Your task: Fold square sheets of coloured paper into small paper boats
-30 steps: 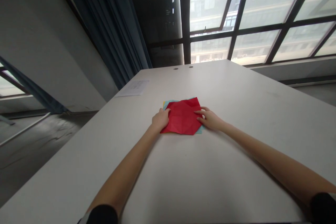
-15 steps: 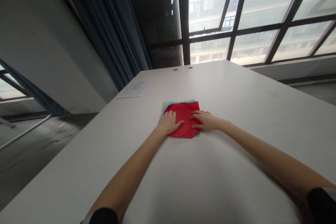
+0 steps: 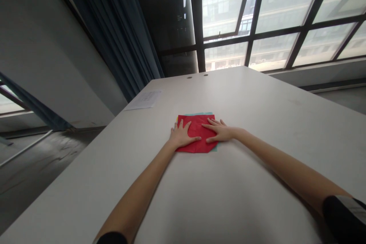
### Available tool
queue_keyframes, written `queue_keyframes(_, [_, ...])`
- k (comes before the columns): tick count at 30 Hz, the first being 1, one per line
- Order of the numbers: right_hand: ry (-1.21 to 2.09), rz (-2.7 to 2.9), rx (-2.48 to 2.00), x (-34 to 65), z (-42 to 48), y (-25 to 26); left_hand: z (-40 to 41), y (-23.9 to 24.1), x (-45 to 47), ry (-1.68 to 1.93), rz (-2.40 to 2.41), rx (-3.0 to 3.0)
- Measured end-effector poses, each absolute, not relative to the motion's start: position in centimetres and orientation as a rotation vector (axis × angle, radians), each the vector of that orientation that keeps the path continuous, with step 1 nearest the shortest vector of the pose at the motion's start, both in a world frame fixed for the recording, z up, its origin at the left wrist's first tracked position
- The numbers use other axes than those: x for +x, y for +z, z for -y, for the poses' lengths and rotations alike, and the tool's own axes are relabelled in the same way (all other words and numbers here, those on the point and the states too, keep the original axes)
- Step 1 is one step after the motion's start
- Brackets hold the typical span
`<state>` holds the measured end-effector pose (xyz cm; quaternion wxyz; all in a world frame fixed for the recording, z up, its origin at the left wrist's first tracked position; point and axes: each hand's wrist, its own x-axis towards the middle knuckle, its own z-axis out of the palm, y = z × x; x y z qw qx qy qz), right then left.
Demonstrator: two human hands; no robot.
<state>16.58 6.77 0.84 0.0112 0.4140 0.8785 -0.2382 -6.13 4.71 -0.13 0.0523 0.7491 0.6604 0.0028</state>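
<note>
A printed sheet (image 3: 144,100) lies on the worktop (image 3: 200,190), beyond the fingers (image 3: 181,123) and to their left; farther past them hang a dark curtain (image 3: 114,23) and a window (image 3: 225,4); the red paper (image 3: 196,129) lies directly under the fingers of both hands, a bare strip showing between them; a light blue paper (image 3: 204,113) peeks out beneath it, just beyond the fingertips; the left hand (image 3: 180,137) and right hand (image 3: 223,133) lie spread, fingers fanned and released; both forearms (image 3: 153,175) reach forward, converging on the red paper.
</note>
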Motion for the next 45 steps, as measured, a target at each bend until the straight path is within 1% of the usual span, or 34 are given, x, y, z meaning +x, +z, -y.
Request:
queue_keyframes(2, [-0.762,-2.749,1.299,16.5,-6.9,1.0,-4.8,0.1,-6.1,0.07,-2.029,2.28])
queue_keyframes(4, [-0.708,-2.781,1.303,16.5,-7.2,1.1,-5.0,0.2,-6.1,0.147,-2.067,2.276])
queue_keyframes(7, [-0.489,-2.873,1.251,16.2,-7.8,1.4,-5.3,0.2,-6.3,0.227,-2.119,2.297])
queue_keyframes(11, [-0.163,-2.95,1.156,15.3,-8.4,2.2,-5.2,-0.2,-6.6,0.236,-2.181,2.348])
queue_keyframes(15, [-0.004,-2.886,1.206,13.3,-8.2,2.8,-4.4,0.0,-6.2,0.263,-2.279,2.412])
queue_keyframes(18, [0.006,-2.785,1.351,11.4,-7.6,2.8,-3.8,0.5,-5.4,0.292,-2.325,2.579])
queue_keyframes(21, [-0.009,-2.74,1.448,9.7,-7.1,2.5,-3.8,0.8,-4.9,0.207,-2.138,2.751])
queue_keyframes(24, [-0.03,-2.746,1.511,8.9,-6.8,2.0,-4.3,0.4,-4.9,0.134,-1.98,2.675])
queue_keyframes(29, [-0.074,-2.827,1.53,9.6,-7.0,0.3,-4.7,-0.5,-5.6,0.204,-1.916,2.555])
queue_keyframes(33, [-0.291,-2.802,1.547,11.4,-8.0,-0.9,-4.7,-0.6,-6.1,0.036,-2.004,2.43])
queue_keyframes(35, [-0.344,-2.778,1.563,12.5,-8.6,-1.3,-4.7,-0.4,-6.5,-0.023,-2.031,2.392])
queue_keyframes(45, [-0.291,-2.773,1.684,15.8,-8.5,-1.4,-5.4,-0.2,-8.4,-0.079,-2.02,2.356])
